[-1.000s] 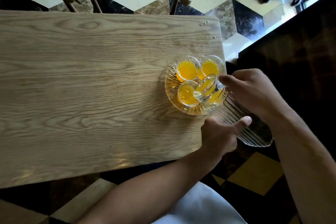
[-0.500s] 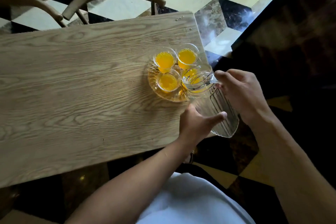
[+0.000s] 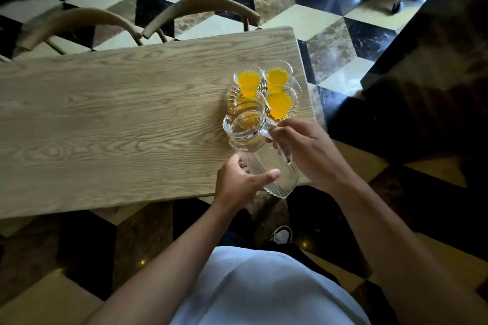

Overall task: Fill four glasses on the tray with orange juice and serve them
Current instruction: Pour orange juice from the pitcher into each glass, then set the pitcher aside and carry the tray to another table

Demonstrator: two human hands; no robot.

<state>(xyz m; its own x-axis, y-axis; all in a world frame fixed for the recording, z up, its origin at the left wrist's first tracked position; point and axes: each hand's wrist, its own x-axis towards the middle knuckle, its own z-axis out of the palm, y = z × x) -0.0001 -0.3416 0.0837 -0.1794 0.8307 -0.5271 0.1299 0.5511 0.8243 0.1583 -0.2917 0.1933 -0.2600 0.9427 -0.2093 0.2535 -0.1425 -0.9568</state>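
our right hand grips the glass pitcher handle, left hand cupped under its ribbed base; empty, light, slick, we judge.

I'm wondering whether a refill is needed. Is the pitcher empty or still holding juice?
Nearly empty: the tilted glass pitcher looks clear through its ribbed body. The orange at its mouth may be the glass behind it.

Right hand clenched, left hand cupped, forearms converging.
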